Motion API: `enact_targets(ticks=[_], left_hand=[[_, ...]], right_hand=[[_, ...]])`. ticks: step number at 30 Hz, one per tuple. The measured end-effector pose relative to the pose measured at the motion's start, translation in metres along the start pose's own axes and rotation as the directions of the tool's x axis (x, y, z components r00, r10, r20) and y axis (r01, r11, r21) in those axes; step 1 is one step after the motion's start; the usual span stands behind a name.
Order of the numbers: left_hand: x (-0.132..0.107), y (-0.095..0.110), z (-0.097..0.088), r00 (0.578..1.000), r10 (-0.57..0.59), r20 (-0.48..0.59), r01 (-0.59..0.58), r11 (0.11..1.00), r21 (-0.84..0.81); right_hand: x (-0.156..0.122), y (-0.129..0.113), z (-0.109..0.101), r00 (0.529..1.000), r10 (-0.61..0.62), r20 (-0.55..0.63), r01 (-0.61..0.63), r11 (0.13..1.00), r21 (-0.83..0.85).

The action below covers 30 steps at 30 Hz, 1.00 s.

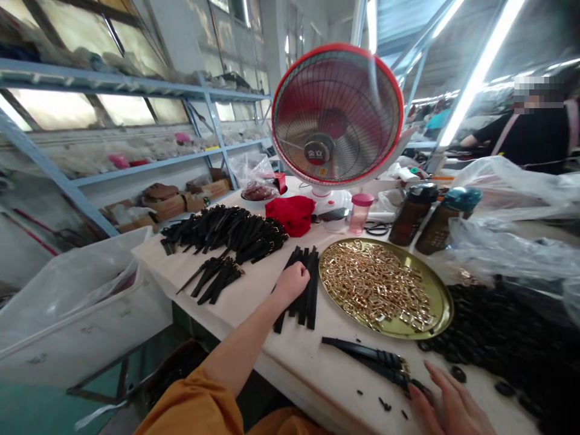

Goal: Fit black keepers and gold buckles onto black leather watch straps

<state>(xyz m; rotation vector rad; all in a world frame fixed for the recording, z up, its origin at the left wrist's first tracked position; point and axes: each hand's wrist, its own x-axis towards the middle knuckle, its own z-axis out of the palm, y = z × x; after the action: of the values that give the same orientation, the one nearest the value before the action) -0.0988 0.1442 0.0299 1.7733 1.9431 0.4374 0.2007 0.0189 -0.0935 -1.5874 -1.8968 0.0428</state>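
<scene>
My left hand is closed, its fingers curled down over a row of flat black straps on the table. Whatever lies inside that fist is hidden. At the lower right, my right hand has its thumb and fingers apart, close beside black straps with gold buckles; dark material shows between thumb and fingers. Between and beyond the hands stands a round gold tray heaped with small gold buckles.
Buckled black straps lie in a large pile and a smaller bunch at left. A heap of black pieces covers the right side. Behind are a red-rimmed fan heater, red cloth, a pink-lidded cup and dark bottles.
</scene>
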Motion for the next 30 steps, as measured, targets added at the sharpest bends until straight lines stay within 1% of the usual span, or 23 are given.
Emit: enact_targets(ticks=[1,2,3,4,5,6,7,8,9,10,11,12,13,14,15,17,19,20,21,23,25,27,30], left_hand=[[-0.012,0.007,0.003,0.998,0.035,0.058,-0.031,0.998,-0.061],[-0.025,0.014,0.009,0.987,0.072,0.143,-0.052,0.989,-0.14],[-0.04,0.021,0.016,0.963,0.107,0.248,-0.047,0.97,-0.237],[-0.056,0.028,0.025,0.915,0.146,0.375,-0.004,0.935,-0.354],[-0.072,0.035,0.034,0.837,0.19,0.514,0.102,0.868,-0.486],[-0.086,0.042,0.043,0.747,0.236,0.621,0.226,0.789,-0.571],[-0.1,0.047,0.051,0.659,0.281,0.697,0.345,0.71,-0.613],[-0.11,0.052,0.058,0.583,0.317,0.748,0.445,0.646,-0.621],[-0.119,0.056,0.064,0.525,0.341,0.78,0.509,0.609,-0.609],[-0.125,0.06,0.07,0.473,0.365,0.802,0.556,0.583,-0.593],[-0.128,0.063,0.076,0.425,0.391,0.816,0.594,0.56,-0.578],[-0.13,0.066,0.081,0.387,0.413,0.824,0.626,0.538,-0.564],[-0.13,0.069,0.085,0.367,0.425,0.828,0.65,0.52,-0.555],[-0.129,0.071,0.089,0.369,0.421,0.828,0.664,0.504,-0.552],[-0.128,0.073,0.092,0.391,0.405,0.826,0.67,0.491,-0.558],[-0.124,0.075,0.096,0.46,0.355,0.814,0.665,0.47,-0.581],[-0.12,0.076,0.097,0.516,0.319,0.795,0.66,0.444,-0.607],[-0.119,0.075,0.097,0.534,0.307,0.788,0.661,0.429,-0.615],[-0.117,0.075,0.096,0.544,0.294,0.786,0.666,0.418,-0.618],[-0.115,0.075,0.096,0.544,0.278,0.791,0.684,0.399,-0.611],[-0.113,0.077,0.095,0.523,0.295,0.8,0.705,0.377,-0.6],[-0.112,0.078,0.095,0.492,0.328,0.807,0.727,0.356,-0.588],[-0.112,0.08,0.093,0.462,0.363,0.809,0.744,0.339,-0.576]], right_hand=[[0.002,-0.007,-0.007,0.998,0.065,-0.011,-0.064,0.997,0.052],[0.004,-0.014,-0.014,0.987,0.156,-0.027,-0.151,0.982,0.117],[0.006,-0.022,-0.021,0.967,0.256,0.0,-0.25,0.947,0.203],[0.008,-0.029,-0.028,0.931,0.363,0.047,-0.36,0.884,0.299],[0.011,-0.036,-0.035,0.89,0.446,0.092,-0.442,0.797,0.413],[0.013,-0.042,-0.04,0.858,0.487,0.162,-0.491,0.686,0.537],[0.014,-0.046,-0.044,0.827,0.509,0.24,-0.533,0.573,0.622],[0.015,-0.049,-0.048,0.799,0.523,0.298,-0.568,0.489,0.662],[0.015,-0.051,-0.05,0.773,0.535,0.34,-0.593,0.421,0.686],[0.014,-0.052,-0.052,0.75,0.549,0.37,-0.617,0.379,0.69],[0.013,-0.051,-0.053,0.731,0.561,0.388,-0.638,0.359,0.681],[0.012,-0.05,-0.055,0.72,0.565,0.404,-0.654,0.357,0.667],[0.011,-0.047,-0.055,0.717,0.559,0.416,-0.665,0.371,0.649],[0.011,-0.042,-0.056,0.724,0.552,0.413,-0.665,0.402,0.629],[0.011,-0.036,-0.057,0.739,0.551,0.388,-0.656,0.455,0.603],[0.013,-0.016,-0.059,0.781,0.568,0.259,-0.614,0.625,0.482],[0.015,0.007,-0.06,0.832,0.546,0.099,-0.552,0.799,0.237],[0.015,0.017,-0.059,0.857,0.512,0.06,-0.515,0.848,0.124],[0.015,0.025,-0.059,0.877,0.479,0.051,-0.481,0.876,0.044],[0.014,0.032,-0.056,0.902,0.428,0.057,-0.426,0.904,-0.037],[0.014,0.03,-0.053,0.927,0.369,0.073,-0.362,0.927,-0.095],[0.015,0.024,-0.05,0.951,0.285,0.123,-0.262,0.95,-0.173],[0.015,0.018,-0.048,0.953,0.209,0.22,-0.152,0.956,-0.249]])
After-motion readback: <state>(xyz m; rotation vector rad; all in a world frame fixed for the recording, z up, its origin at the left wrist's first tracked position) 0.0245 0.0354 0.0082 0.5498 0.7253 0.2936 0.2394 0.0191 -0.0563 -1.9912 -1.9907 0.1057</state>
